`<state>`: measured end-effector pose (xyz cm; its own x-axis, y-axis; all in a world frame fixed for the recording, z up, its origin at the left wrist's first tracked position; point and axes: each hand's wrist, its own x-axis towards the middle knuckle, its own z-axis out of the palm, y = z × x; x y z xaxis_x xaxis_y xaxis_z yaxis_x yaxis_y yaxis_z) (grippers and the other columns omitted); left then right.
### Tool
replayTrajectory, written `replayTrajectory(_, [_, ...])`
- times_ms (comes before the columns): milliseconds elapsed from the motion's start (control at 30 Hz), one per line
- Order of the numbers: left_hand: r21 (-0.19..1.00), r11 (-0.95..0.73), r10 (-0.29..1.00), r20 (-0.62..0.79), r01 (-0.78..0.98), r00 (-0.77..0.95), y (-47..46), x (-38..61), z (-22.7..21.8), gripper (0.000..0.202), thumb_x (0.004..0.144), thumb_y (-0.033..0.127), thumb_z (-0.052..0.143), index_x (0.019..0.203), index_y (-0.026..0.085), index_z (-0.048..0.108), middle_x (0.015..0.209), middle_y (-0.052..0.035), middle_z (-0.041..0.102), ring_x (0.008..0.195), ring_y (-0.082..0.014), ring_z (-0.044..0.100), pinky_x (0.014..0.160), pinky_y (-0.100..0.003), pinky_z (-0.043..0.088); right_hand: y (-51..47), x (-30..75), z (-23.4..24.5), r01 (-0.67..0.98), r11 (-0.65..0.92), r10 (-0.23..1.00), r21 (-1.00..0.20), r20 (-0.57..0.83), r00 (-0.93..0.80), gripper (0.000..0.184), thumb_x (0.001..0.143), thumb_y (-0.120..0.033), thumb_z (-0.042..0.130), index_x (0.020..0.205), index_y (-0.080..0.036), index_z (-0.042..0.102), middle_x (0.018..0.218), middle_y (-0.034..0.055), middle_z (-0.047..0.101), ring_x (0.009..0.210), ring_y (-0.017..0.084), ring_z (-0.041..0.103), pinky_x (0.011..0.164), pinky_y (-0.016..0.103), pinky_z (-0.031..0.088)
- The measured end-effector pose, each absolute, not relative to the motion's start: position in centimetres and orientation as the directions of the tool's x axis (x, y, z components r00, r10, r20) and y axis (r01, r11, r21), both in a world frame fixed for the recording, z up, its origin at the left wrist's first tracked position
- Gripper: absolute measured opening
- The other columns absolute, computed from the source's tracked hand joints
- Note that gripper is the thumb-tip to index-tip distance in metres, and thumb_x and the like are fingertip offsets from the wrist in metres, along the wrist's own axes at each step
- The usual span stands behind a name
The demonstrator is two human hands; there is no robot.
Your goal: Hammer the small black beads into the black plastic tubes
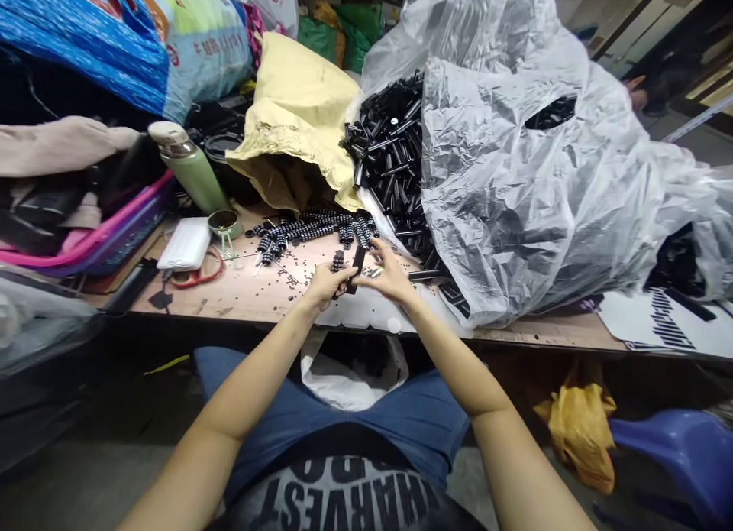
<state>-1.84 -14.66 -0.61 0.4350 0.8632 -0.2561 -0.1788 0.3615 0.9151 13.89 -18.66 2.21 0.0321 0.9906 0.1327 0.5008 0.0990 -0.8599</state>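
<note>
Gripping a dotted piece [338, 259] and a black strip [358, 260] between the hands, the left hand [324, 283] is seemingly steadying both for the right hand [394, 275], which is holding its fingers spread beside the strip, dotted rods [312, 229] lying just beyond.

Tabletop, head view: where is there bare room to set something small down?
The tabletop is barest along its front edge between the red scissors and left hand, though specks are scattered there. A narrow strip shows between the clear plastic bag and white sheet. Farther back, beaded black pieces and the yellow bag crowd it.
</note>
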Motion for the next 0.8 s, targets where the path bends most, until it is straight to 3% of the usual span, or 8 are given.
replayTrajectory(67, [0.913,0.371,0.854,-0.265,-0.168,0.447,-14.8,-2.2,-0.7,0.039,0.06,0.038,0.082,0.071,0.015,0.053,0.041,0.0078,0.044,0.032,-0.0049,0.038,0.031,-0.016,0.025,-19.3,13.5,2.9,0.685,0.257,0.965,-0.681,0.212,-0.151,0.101,0.056,-0.052,0.08,0.142,-0.021,0.036,0.145,0.0146,0.038,0.133,0.03,0.037,0.109,0.046,0.033])
replayTrajectory(133, [0.92,0.361,0.855,-0.262,-0.151,0.447,-14.9,-2.4,-0.9,0.039,0.062,0.04,0.081,0.076,0.015,0.055,0.043,0.0084,0.043,0.032,-0.0044,0.037,0.031,-0.016,0.026,-20.2,13.3,2.9,0.764,0.304,0.952,-0.569,0.219,-0.216,0.107,0.057,-0.049,0.08,0.145,-0.018,0.029,0.148,0.0173,0.033,0.138,0.031,0.029,0.114,0.047,0.025])
replayTrajectory(300, [0.933,0.273,0.912,-0.172,-0.236,0.373,-14.3,-3.5,-1.9,0.045,0.081,0.053,0.061,0.111,0.02,0.052,0.062,0.0074,0.047,0.037,-0.0034,0.039,0.033,-0.015,0.027,-24.1,14.3,-1.1,0.807,0.184,0.981,-0.561,0.059,-0.182,0.108,0.06,-0.051,0.077,0.147,-0.014,0.025,0.144,0.0203,0.037,0.135,0.031,0.034,0.112,0.047,0.029])
replayTrajectory(400, [0.936,0.188,0.953,-0.1,-0.298,0.284,-13.8,-4.5,-2.5,0.038,0.086,0.053,0.054,0.105,0.02,0.052,0.065,0.0064,0.045,0.04,-0.0038,0.04,0.034,-0.016,0.03,-25.9,16.5,-3.2,0.855,0.123,0.989,-0.504,-0.013,-0.15,0.106,0.057,-0.05,0.079,0.144,-0.012,0.032,0.142,0.0222,0.039,0.134,0.033,0.035,0.111,0.049,0.028])
replayTrajectory(533, [0.946,0.131,0.967,-0.057,-0.295,0.247,-13.6,-5.5,-2.6,0.034,0.086,0.049,0.056,0.103,0.019,0.053,0.066,0.0059,0.047,0.041,-0.0047,0.04,0.034,-0.016,0.033,-25.2,19.5,-2.7,0.905,-0.03,0.999,-0.425,-0.035,0.017,0.097,0.064,-0.056,0.073,0.142,-0.012,0.036,0.143,0.0206,0.04,0.134,0.033,0.034,0.111,0.05,0.027])
replayTrajectory(633, [0.946,0.177,0.962,-0.107,-0.273,0.252,-14.0,-5.6,-2.3,0.032,0.088,0.048,0.052,0.102,0.019,0.052,0.066,0.0053,0.049,0.04,-0.0047,0.041,0.033,-0.016,0.031,-22.1,19.3,-1.0,0.923,-0.039,0.998,-0.384,0.031,0.055,0.08,0.076,-0.059,0.062,0.14,-0.013,0.041,0.146,0.0187,0.037,0.135,0.033,0.032,0.111,0.049,0.028])
replayTrajectory(733, [0.938,0.231,0.948,-0.157,-0.259,0.276,-14.5,-5.6,-2.2,0.031,0.088,0.047,0.051,0.099,0.018,0.052,0.067,0.0042,0.052,0.041,-0.0052,0.044,0.034,-0.015,0.032,-17.6,16.3,-0.2,0.915,0.044,0.993,-0.4,0.12,0.005,0.047,0.093,-0.043,0.045,0.133,-0.017,0.049,0.142,0.0137,0.044,0.132,0.026,0.036,0.111,0.043,0.028])
replayTrajectory(800, [0.941,0.243,0.946,-0.176,-0.235,0.273,-14.7,-5.7,-2.2,0.033,0.087,0.048,0.052,0.1,0.018,0.054,0.067,0.0043,0.051,0.041,-0.0052,0.044,0.034,-0.015,0.032,-14.6,13.8,-0.3,0.88,0.066,0.997,-0.47,0.055,-0.046,0.035,0.094,-0.032,0.044,0.123,-0.017,0.057,0.131,0.0132,0.054,0.126,0.025,0.042,0.109,0.041,0.029])
